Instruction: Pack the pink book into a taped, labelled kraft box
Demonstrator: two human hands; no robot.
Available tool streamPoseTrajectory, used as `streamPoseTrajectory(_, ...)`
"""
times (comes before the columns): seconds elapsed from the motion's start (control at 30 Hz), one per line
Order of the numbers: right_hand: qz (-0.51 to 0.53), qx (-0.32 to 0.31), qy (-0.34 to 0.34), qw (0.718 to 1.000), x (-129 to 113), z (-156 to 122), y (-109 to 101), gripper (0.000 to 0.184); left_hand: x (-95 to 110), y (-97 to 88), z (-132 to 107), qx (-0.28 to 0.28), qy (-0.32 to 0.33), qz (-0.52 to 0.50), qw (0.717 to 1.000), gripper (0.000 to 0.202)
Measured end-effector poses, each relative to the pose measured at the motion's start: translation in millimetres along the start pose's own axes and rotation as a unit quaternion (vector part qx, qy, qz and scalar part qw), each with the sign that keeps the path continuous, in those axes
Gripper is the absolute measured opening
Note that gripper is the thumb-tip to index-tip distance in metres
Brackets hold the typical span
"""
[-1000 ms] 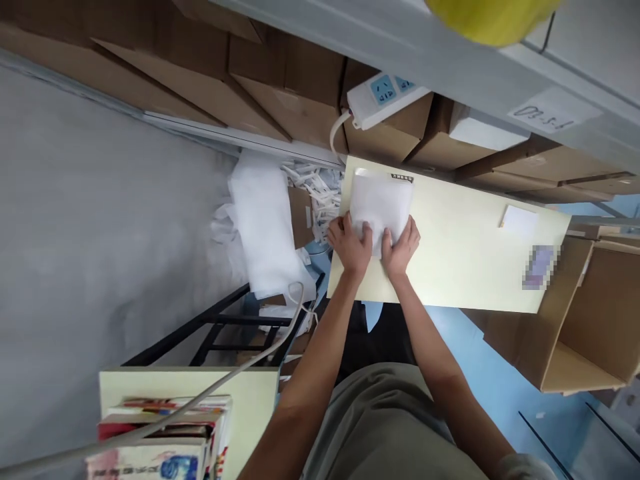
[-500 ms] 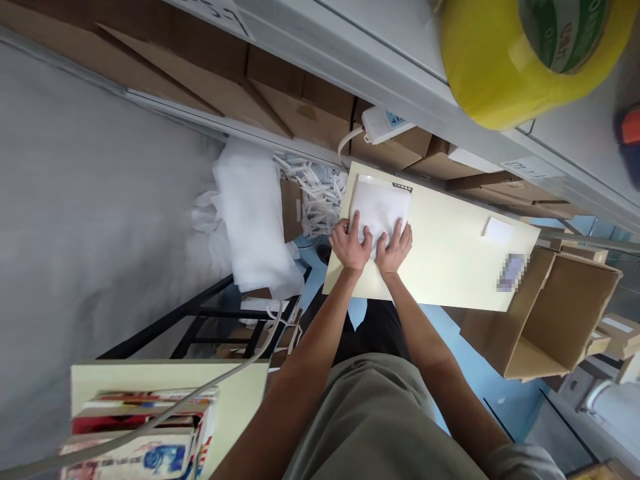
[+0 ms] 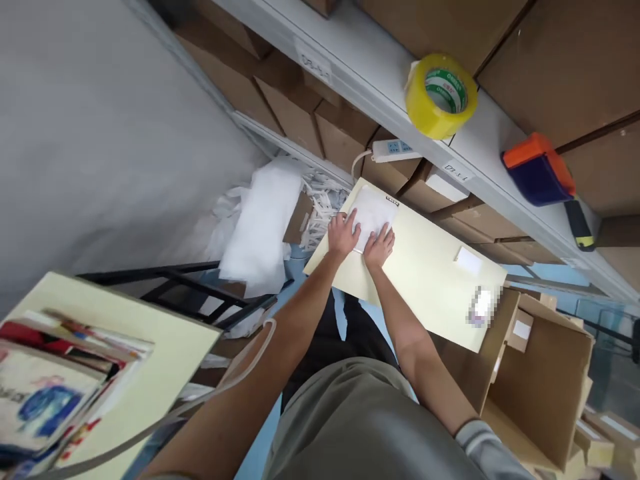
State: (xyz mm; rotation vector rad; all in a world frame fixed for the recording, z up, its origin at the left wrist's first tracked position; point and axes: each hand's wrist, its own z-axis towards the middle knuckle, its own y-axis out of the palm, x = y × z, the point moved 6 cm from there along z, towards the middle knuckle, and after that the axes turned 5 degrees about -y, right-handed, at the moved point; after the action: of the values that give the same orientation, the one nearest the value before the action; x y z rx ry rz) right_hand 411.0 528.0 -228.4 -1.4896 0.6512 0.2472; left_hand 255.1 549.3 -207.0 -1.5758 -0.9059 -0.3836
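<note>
A white padded bag (image 3: 373,210) lies flat on a pale yellow table (image 3: 430,280), near its far left corner. My left hand (image 3: 342,234) rests on the bag's near left edge, fingers stretched flat over it. My right hand (image 3: 379,245) presses on the near right edge, fingers also spread on the bag. Both hands sit side by side, close together. A black strip marks the bag's far right corner.
A yellow tape roll (image 3: 440,95) and an orange-blue tape dispenser (image 3: 540,171) sit on the grey shelf above. A power strip (image 3: 395,149) lies behind the table. An open cardboard box (image 3: 545,373) stands right. White foam sheets (image 3: 263,220) and books (image 3: 55,380) lie left.
The view has tilted up and pulled back, showing the shelf with tape roll and dispenser. Both hands stay on the white bag, fingers now flatter on it.
</note>
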Motion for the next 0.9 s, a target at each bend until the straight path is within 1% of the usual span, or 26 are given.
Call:
streamPoseTrajectory(0.07, 0.009, -0.054, 0.009, 0.998, -3, 6, -16, 0.075, 2, -16.6, -18, 0.001, -0.009, -0.016, 1.0, 0.071)
streamPoseTrajectory(0.13, 0.013, -0.084, 0.001, 0.996, -9, 3, -37, 0.083, -7, -44.2, -52, 0.036, -0.027, -0.036, 0.998, 0.072)
streamPoseTrajectory(0.2, 0.03, -0.084, -0.039, 0.995, -20, -11, -59, 0.086, -27, -78.7, -100, 0.094, -0.049, -0.061, 0.992, 0.07)
streamPoseTrajectory(0.23, 0.044, -0.086, -0.066, 0.993, -27, -23, -68, 0.086, -40, -96.5, -129, 0.125, -0.061, -0.076, 0.987, 0.068)
streamPoseTrajectory(0.27, 0.064, -0.097, -0.098, 0.988, -35, -39, -74, 0.087, -54, -114.7, -159, 0.16, -0.077, -0.089, 0.98, 0.066)
streamPoseTrajectory(0.33, 0.107, -0.139, -0.165, 0.971, -53, -80, -78, 0.09, -88, -150.3, -221, 0.239, -0.124, -0.108, 0.957, 0.062)
streamPoseTrajectory(0.4, 0.149, -0.201, -0.225, 0.942, -76, -131, -73, 0.092, -123, -184.3, -283, 0.321, -0.178, -0.126, 0.922, 0.059)
streamPoseTrajectory(0.47, 0.182, -0.271, -0.271, 0.906, -105, -187, -62, 0.09, -156, -216.6, -341, 0.397, -0.226, -0.144, 0.878, 0.057)
streamPoseTrajectory(0.53, 0.209, -0.351, -0.323, 0.854, -143, -249, -50, 0.089, -185, -248.4, -396, 0.467, -0.26, -0.161, 0.83, 0.058)
streamPoseTrajectory(0.6, 0.222, -0.427, -0.371, 0.794, -187, -314, -37, 0.086, -211, -280.1, -451, 0.532, -0.283, -0.169, 0.78, 0.059)
streamPoseTrajectory(0.67, 0.221, -0.487, -0.406, 0.741, -231, -380, -26, 0.079, -234, -310.4, -509, 0.586, -0.302, -0.165, 0.734, 0.061)
streamPoseTrajectory(0.73, 0.212, -0.533, -0.432, 0.696, -269, -447, -15, 0.074, -257, -338.2, -570, 0.629, -0.323, -0.148, 0.692, 0.062)
streamPoseTrajectory(0.8, 0.202, -0.574, -0.446, 0.657, -299, -514, -3, 0.067, -283, -361.9, -632, 0.655, -0.354, -0.119, 0.657, 0.064)
streamPoseTrajectory(0.87, 0.19, -0.614, -0.449, 0.621, -320, -579, 8, 0.059, -312, -381.1, -690, 0.66, -0.396, -0.091, 0.632, 0.069)
streamPoseTrajectory(0.9, 0.183, -0.632, -0.449, 0.605, -327, -610, 14, 0.055, -328, -388.9, -715, 0.654, -0.416, -0.082, 0.626, 0.072)
